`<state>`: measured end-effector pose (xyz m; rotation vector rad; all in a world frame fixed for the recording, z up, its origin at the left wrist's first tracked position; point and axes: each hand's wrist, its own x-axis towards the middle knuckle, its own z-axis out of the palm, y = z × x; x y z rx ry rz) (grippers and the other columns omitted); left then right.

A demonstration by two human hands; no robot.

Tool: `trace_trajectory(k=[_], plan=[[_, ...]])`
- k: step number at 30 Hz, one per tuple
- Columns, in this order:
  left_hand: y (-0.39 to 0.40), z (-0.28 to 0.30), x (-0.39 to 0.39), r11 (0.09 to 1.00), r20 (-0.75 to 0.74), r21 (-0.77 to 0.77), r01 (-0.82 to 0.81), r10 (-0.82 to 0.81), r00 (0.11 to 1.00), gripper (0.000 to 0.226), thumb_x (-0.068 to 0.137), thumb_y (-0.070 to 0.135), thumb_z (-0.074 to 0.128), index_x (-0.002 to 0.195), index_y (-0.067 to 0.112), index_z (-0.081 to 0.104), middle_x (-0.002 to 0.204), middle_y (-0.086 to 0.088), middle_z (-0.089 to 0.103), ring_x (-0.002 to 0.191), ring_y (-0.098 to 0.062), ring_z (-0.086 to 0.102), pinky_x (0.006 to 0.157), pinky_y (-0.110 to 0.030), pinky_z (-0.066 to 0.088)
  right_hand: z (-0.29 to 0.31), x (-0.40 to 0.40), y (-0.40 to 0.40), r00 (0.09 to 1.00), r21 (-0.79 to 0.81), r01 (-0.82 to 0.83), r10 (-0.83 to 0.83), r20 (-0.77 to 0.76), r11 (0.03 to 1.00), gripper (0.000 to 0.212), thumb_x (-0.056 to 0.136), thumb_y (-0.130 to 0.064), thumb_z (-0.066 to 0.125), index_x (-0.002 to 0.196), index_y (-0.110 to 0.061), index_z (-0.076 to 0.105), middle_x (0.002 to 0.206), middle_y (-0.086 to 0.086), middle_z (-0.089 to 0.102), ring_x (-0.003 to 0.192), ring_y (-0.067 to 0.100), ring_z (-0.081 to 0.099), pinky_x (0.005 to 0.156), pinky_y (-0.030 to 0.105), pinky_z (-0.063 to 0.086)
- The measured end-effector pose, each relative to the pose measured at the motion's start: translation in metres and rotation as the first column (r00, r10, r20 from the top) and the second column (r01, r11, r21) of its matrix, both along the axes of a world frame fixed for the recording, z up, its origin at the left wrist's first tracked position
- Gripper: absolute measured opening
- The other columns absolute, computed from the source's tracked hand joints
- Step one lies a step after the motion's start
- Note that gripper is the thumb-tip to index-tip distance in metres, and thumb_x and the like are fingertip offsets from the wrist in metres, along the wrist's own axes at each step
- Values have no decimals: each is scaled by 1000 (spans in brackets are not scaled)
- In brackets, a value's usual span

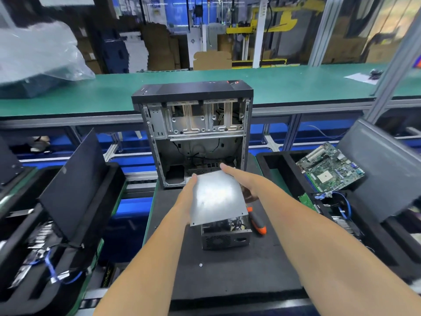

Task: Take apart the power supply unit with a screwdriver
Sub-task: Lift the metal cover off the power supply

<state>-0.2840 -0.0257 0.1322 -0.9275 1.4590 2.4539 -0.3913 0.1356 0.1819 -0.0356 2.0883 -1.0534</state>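
A flat metal cover (216,197) is being held between the left hand (185,197) and the right hand (245,182), with fingers stretched along its edges. The power supply unit (225,236) is being left open just below both hands. A screwdriver (257,221) is lying under the right wrist.

Both hands (245,187) lift metal cover (217,197).

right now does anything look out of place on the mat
One small loose screw lies alone on the black mat, nearer the person than the power supply unit. It could roll off or get lost.
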Motion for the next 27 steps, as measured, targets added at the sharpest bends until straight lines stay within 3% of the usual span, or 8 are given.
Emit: trace_trajectory(k=[3, 5, 10, 15, 17, 22, 25, 27], plan=[[-6, 17, 9, 997, -41, -44, -65, 63, 997, 74, 77, 81, 44, 113, 20, 66, 101, -12, 73, 89, -34, 71, 71, -44, 58, 19, 7, -13, 993, -84, -112, 108, -52, 990, 66, 75, -88, 44, 53, -31, 72, 57, -12, 69, 75, 13, 61, 68, 28, 35], [-13, 26, 14, 991, -74, -67, -113, 108, 991, 79, 76, 84, 37, 112, 20, 67, 100, -12, 73, 88, -33, 71, 69, -44, 58, 27, 8, -22, 989, -124, -124, 112, -94, 984, 61, 77, -85, 44, 74, -32, 74, 74, -9, 73, 85, 13, 60, 70, 29, 33], [-38, 43, 28, 983, -188, -97, -155, 135, 973, 93, 75, 88, 18, 117, 22, 66, 111, -11, 70, 102, -32, 67, 94, -51, 49, 33, 11, -46, 977, -209, -170, 137, -163, 963, 82, 72, -85, 52, 126, -24, 62, 128, -2, 60, 111, 17, 56, 99, 39, 34], [-71, 43, 45, 955, -236, -120, -271, 238, 942, 80, 86, 78, 16, 100, 26, 75, 105, -5, 73, 101, -26, 68, 86, -41, 52, 33, 17, -68, 951, -293, -282, 224, -215, 914, 60, 73, -72, 66, 97, -19, 51, 79, -5, 50, 47, 1, 48, 49, 20, 35], [-84, 38, 51, 930, -241, -144, -338, 298, 924, 67, 95, 65, 23, 90, 27, 77, 99, -3, 75, 99, -24, 68, 73, -34, 50, 27, 20, -78, 930, -279, -319, 241, -279, 906, 70, 64, -69, 76, 96, -20, 38, 79, -3, 41, 50, 9, 38, 45, 20, 32], [-112, 22, 65, 916, -217, -109, -385, 357, 909, 55, 92, 60, 41, 115, 16, 64, 103, -6, 72, 76, -17, 69, 56, -28, 50, 3, 30, -102, 729, -72, -556, 445, -520, 828, 76, 61, -59, 84, 99, -18, 33, 97, -3, 30, 77, 12, 40, 64, 26, 39], [-124, 11, 66, 939, -163, -179, -294, 266, 950, 58, 88, 64, 47, 125, 21, 56, 126, -8, 61, 105, -23, 63, 84, -39, 51, -16, 31, -111, 690, -12, -589, 496, -526, 808, 59, 76, -58, 74, 96, -19, 35, 102, -2, 29, 79, 13, 39, 67, 28, 36], [-129, 1, 62, 914, -89, -292, -281, 266, 960, 60, 88, 60, 52, 136, 26, 41, 145, -4, 42, 132, -27, 42, 109, -50, 34, -26, 29, -116, 685, 1, -576, 483, -546, 817, 39, 90, -44, 65, 86, -21, 34, 102, 0, 31, 75, 17, 38, 63, 28, 35]])
